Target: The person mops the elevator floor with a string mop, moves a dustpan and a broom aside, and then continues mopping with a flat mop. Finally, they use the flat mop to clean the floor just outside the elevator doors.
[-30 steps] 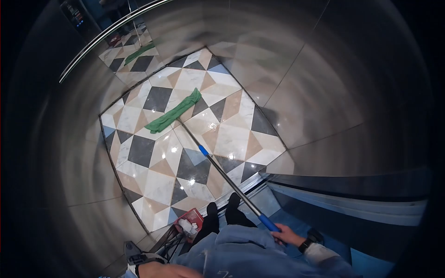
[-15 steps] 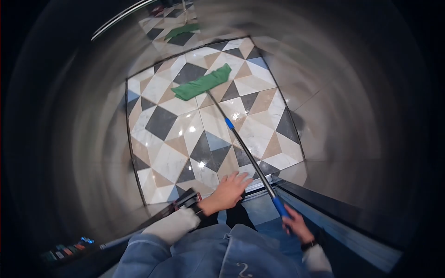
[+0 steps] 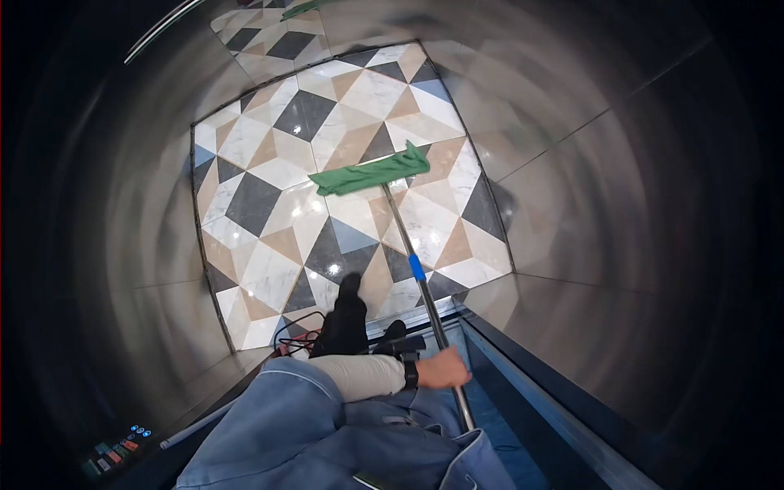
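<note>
A flat mop lies across the tiled floor, its green cloth head (image 3: 371, 174) resting on the tiles. From the head, a metal mop pole (image 3: 432, 314) with a blue collar (image 3: 417, 267) runs back toward my body. My left hand (image 3: 442, 369) is closed around the pole near my waist, a dark band on its wrist. The pole's near end passes behind my blue jacket (image 3: 302, 433). My right hand does not show.
Reflective metal walls (image 3: 572, 196) surround the patterned floor (image 3: 273, 269). A metal threshold (image 3: 447, 305) crosses near my feet. My dark shoe (image 3: 349, 286) is over the tiles, beside a black cable (image 3: 287, 331). Lit buttons (image 3: 140, 430) show at lower left.
My left hand, earlier spread and off the pole, now grips it. My right hand has left view. The mop head sits nearer me, and one foot has come forward over the tiles.
</note>
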`<state>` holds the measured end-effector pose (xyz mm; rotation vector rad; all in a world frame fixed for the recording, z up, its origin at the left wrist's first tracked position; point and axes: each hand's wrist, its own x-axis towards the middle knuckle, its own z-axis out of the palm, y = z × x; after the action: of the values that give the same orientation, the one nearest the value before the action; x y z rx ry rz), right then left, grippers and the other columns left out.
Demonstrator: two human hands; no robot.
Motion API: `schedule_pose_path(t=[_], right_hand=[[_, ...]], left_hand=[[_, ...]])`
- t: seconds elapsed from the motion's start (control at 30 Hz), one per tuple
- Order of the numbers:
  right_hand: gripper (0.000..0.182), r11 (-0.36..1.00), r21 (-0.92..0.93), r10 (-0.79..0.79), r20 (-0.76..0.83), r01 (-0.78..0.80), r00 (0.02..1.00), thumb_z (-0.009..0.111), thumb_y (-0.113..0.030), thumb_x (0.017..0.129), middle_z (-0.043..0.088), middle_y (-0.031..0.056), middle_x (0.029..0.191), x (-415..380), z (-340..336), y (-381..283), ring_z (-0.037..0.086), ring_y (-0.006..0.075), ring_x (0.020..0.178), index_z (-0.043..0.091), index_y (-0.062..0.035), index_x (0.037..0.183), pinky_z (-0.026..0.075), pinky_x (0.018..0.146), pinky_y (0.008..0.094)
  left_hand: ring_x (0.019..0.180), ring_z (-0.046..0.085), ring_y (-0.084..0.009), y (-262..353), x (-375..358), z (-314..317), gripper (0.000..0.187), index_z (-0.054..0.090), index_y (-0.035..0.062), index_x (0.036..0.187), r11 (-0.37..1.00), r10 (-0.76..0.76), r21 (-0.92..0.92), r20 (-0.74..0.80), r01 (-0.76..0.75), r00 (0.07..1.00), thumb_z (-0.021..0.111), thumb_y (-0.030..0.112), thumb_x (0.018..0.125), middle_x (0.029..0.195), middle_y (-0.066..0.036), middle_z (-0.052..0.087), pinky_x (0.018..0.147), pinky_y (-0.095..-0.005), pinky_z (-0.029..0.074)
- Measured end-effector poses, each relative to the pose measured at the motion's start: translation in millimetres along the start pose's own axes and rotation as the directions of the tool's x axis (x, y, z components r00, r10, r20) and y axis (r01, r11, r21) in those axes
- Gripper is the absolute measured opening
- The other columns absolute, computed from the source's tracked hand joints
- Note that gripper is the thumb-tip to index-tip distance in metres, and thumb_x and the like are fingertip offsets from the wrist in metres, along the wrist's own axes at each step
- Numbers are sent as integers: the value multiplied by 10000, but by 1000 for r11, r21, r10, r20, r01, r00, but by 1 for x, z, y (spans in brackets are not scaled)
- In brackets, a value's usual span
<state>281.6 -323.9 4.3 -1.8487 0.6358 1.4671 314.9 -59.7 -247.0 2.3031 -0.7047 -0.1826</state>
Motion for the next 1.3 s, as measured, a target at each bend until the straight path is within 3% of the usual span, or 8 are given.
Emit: schedule_pose_path(t=[0.23,0.4,0.7,0.9,1.03,1.1,1.17,1.3], right_hand=[[630,941,282,-243,170,189,955,561,-95,829,564,118,884,94,82,-139,535,128,584,258,-146,1379,451,515,260],[627,854,519,-257,379,26,889,501,-137,865,473,60,731,138,134,-297,403,104,476,180,-210,1399,368,432,240],[572,779,619,-411,375,105,831,498,-137,882,497,62,763,235,211,-463,423,94,501,228,-178,1384,370,424,227],[581,718,692,-422,348,74,837,487,-92,873,498,71,766,209,188,-383,418,92,509,224,-150,1388,355,441,223],[568,757,651,-326,312,49,893,493,-111,862,494,93,781,163,147,-271,393,89,503,248,-119,1375,336,440,201],[603,759,651,-261,327,-17,908,490,-92,862,507,75,813,136,118,-202,425,95,533,204,-119,1393,354,472,213],[586,936,243,-288,110,255,951,471,-90,874,486,50,839,105,96,-123,451,110,561,197,-107,1392,380,503,230],[578,960,278,62,-106,-31,992,540,-228,856,559,-1,789,-16,35,28,448,57,527,282,-160,1369,338,448,178]], left_hand=[[823,505,-201,-164,-8,-93,53,572,166,635,931,-188,268,-238,250,953,567,203,671,729,-12,495,708,-412,375],[1117,429,-308,-311,0,-177,168,644,210,849,780,-358,432,-284,452,889,519,178,741,1033,-59,533,818,-489,395],[886,581,-258,-464,6,-309,288,552,156,1038,529,-551,486,-427,696,717,537,121,752,1061,-40,562,645,-365,483],[867,580,-267,-453,2,-261,271,569,163,1023,561,-464,585,-363,585,808,513,109,763,987,-27,565,669,-375,485],[748,583,-254,-394,19,-182,117,644,89,689,690,-421,652,7,316,907,552,159,685,709,-80,602,644,-382,472],[588,573,-254,-335,21,-124,116,598,91,548,745,-321,600,-63,293,945,582,185,615,597,-96,587,589,-368,449],[515,566,-242,-272,22,-70,133,583,119,521,886,-126,457,69,81,990,588,242,571,533,-88,560,476,-375,418],[504,572,-283,-118,33,-4,164,577,84,514,979,190,51,92,-195,977,595,237,572,520,-107,555,422,-377,446]])
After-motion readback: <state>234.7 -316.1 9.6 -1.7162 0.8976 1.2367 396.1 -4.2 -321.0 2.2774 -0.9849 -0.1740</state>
